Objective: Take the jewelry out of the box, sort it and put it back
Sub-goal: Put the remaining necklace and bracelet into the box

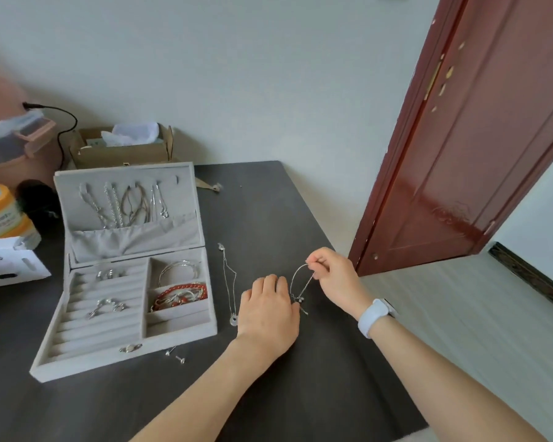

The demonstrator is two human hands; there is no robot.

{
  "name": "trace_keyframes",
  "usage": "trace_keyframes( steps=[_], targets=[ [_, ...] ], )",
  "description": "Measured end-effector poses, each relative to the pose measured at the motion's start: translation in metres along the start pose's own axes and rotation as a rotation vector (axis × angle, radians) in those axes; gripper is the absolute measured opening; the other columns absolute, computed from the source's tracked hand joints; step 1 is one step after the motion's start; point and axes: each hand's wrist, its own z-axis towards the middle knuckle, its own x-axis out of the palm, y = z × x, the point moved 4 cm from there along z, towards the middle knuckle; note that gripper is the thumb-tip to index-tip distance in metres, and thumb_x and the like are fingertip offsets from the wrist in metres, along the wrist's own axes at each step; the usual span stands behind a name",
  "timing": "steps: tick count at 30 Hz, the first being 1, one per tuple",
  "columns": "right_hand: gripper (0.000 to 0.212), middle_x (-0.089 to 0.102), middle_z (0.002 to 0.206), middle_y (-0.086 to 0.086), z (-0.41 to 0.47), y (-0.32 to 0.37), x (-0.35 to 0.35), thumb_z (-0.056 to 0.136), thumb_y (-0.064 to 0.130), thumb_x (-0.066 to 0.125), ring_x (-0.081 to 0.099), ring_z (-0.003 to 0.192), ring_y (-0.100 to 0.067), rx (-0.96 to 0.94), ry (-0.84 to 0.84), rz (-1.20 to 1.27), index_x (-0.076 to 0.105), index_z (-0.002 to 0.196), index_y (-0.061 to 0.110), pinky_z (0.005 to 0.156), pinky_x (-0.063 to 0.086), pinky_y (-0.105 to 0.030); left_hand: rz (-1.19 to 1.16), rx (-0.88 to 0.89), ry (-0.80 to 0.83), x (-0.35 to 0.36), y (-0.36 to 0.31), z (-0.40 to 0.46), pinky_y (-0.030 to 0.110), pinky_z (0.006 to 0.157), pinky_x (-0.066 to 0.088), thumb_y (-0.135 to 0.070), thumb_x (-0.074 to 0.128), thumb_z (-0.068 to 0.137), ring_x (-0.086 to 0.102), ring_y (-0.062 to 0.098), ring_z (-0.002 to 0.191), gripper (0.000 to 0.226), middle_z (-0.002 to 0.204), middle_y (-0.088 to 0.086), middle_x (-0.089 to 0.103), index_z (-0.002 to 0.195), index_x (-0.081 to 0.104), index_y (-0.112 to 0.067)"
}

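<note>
An open grey jewelry box [55, 362] lies at the left of the dark table [316, 393]. Several chains hang inside its lid [186, 186]. Rings sit in its slots, and bangles [181, 269] and red bracelets [182, 295] fill its right compartments. A thin silver chain [296, 280] is pinched at its top end by my right hand [332, 279]. My left hand [268, 314] rests knuckles-up on the table, its fingertips at the chain's lower end. Another necklace [229, 282] with a pendant lies stretched out beside the box. Two small studs [176, 355] lie at the box's front.
A cardboard box [122, 151], a pink container [13, 145], a yellow tub [0, 208] and a white carton [10, 266] crowd the back left. A red-brown door [460, 138] stands open at the right, past the table's right edge.
</note>
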Motion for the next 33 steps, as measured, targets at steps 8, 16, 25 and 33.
trace_keyframes(
  steps=[8, 16, 25, 33],
  targets=[
    [0.017, 0.065, 0.092, -0.012, 0.12, -0.028, 0.012, 0.087, -0.001, 0.049, 0.063, 0.079, -0.023, 0.165, -0.175, 0.174, 0.063, 0.096, 0.003, 0.08, 0.048, -0.03, 0.082, -0.046, 0.123, 0.015, 0.033, 0.12, 0.041, 0.116, -0.002, -0.05, 0.022, 0.096, -0.011, 0.023, 0.143, 0.071, 0.156, 0.003, -0.011, 0.146, -0.011, -0.012],
    [0.02, 0.068, 0.099, -0.015, 0.189, -0.038, 0.026, 0.087, 0.002, 0.048, 0.059, 0.097, -0.028, 0.157, -0.342, -0.005, 0.065, 0.096, -0.001, 0.076, 0.038, -0.022, 0.159, -0.058, 0.069, 0.025, 0.046, 0.184, 0.049, 0.114, -0.008, -0.055, 0.01, 0.093, -0.014, 0.018, 0.143, 0.066, 0.156, -0.006, -0.011, 0.147, -0.006, -0.02],
    [0.031, 0.056, 0.065, -0.021, 0.207, -0.052, 0.029, 0.078, -0.008, 0.042, 0.047, 0.072, -0.038, 0.208, -0.392, -0.095, 0.064, 0.061, 0.007, 0.061, 0.041, -0.037, 0.155, -0.064, 0.073, 0.027, 0.045, 0.212, 0.053, 0.113, -0.008, -0.055, 0.009, 0.093, -0.014, 0.021, 0.143, 0.062, 0.156, -0.009, -0.01, 0.147, -0.005, -0.028],
    [0.033, 0.048, 0.133, -0.006, 0.154, -0.044, 0.029, 0.095, 0.017, 0.031, 0.041, 0.123, -0.029, 0.111, -0.148, -0.422, 0.042, 0.125, 0.011, 0.09, 0.038, -0.037, 0.124, -0.062, 0.068, 0.025, 0.047, 0.193, 0.044, 0.115, -0.008, -0.047, 0.009, 0.097, -0.014, 0.02, 0.143, 0.059, 0.156, -0.002, -0.011, 0.147, -0.006, -0.02]
  ],
)
